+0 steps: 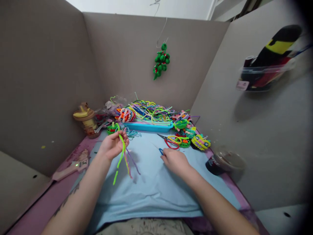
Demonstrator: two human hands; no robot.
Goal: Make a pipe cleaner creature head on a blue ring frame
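Several pipe cleaners (120, 160) in bright green, yellow, pink and purple hang from my left hand (114, 143), pinched between thumb and fingers above the blue cloth. My right hand (176, 160) is closed, palm down, over the cloth to the right. From its fingertips sticks a blue-handled tool (160, 151) with a thin pale point toward the upper left; most of the tool is hidden by the hand. Just beyond that hand lie scissors (171, 141) with red and yellow handles and dark blades.
A blue tray (149, 127) heaped with pipe cleaners stands at the back. Fuzzy figures (200, 142) lie at its right. On the left are a pink glue gun (73, 166) and a yellow-brown cup (88, 120). A dark cup (216, 164) stands right. Grey partitions (137, 58) enclose the table.
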